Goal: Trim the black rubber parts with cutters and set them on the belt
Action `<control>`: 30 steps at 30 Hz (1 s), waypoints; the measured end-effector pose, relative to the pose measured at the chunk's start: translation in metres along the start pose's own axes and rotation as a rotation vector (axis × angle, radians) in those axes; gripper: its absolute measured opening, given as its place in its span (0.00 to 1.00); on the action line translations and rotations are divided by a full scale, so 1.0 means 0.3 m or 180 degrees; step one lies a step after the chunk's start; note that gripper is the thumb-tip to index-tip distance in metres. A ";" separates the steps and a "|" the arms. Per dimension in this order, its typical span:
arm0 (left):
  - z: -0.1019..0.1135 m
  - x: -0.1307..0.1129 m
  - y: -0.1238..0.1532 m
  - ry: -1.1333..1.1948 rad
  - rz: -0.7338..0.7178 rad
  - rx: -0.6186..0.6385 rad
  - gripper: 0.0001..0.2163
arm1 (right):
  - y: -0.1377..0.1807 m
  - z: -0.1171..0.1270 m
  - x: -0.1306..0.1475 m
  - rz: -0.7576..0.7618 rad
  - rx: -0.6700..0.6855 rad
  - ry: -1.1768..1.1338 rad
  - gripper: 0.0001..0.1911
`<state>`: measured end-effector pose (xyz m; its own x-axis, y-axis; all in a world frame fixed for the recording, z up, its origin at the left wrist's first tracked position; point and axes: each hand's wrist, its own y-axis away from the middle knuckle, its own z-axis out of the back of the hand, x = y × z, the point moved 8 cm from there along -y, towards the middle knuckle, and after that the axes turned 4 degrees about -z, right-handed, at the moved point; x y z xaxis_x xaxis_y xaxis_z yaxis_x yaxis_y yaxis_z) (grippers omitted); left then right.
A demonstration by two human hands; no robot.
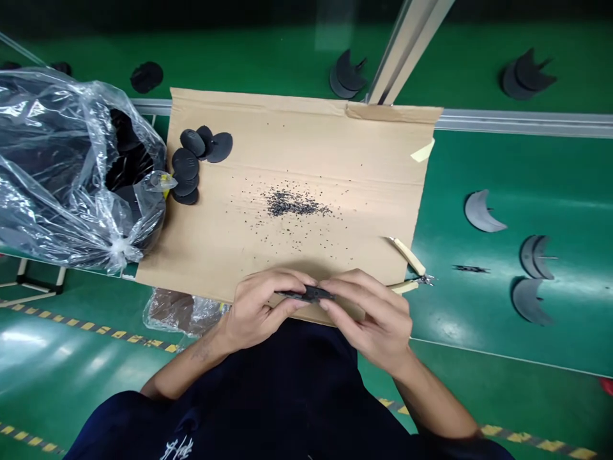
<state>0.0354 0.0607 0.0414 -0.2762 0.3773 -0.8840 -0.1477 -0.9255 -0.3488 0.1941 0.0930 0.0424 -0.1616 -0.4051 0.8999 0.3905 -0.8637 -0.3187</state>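
Note:
Between the fingertips of both hands I hold a thin black plastic part (pixel 311 293), close to the front edge of the cardboard sheet (pixel 230 236). It is seen almost edge-on, so its full shape is hidden. My left hand (pixel 261 305) pinches its left end, and my right hand (pixel 372 312) pinches the right end. Beyond them lies a scatter of tiny black plastic bits (pixel 292 203). Just right of my right hand, cutting pliers (pixel 410 268) with cream handles rest across the cardboard's edge.
A clear plastic bag (pixel 57 172) of black parts stands at left, beside several black discs (pixel 186 165). Grey curved pieces (pixel 483 211) and a small dark part (pixel 472 269) lie on the green table at right. A metal post (pixel 407 51) rises at the back.

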 end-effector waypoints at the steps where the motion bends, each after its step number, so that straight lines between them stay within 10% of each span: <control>1: 0.003 0.001 0.002 0.0025 0.0018 0.0014 0.07 | -0.003 -0.002 -0.002 -0.0077 0.0010 -0.0108 0.15; 10: -0.006 0.141 0.032 0.1379 0.2019 -0.0323 0.16 | -0.039 -0.050 -0.059 -0.0931 0.0261 -0.0776 0.05; 30: -0.037 0.176 0.048 0.2632 0.2503 -0.0080 0.22 | -0.047 -0.083 -0.107 -0.1528 0.0037 -0.0862 0.11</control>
<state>0.0291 0.0668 -0.0138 0.4277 -0.4366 -0.7915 -0.1887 -0.8994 0.3942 0.1712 0.1108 0.0106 -0.0856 0.1265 0.9883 0.3405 -0.9285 0.1483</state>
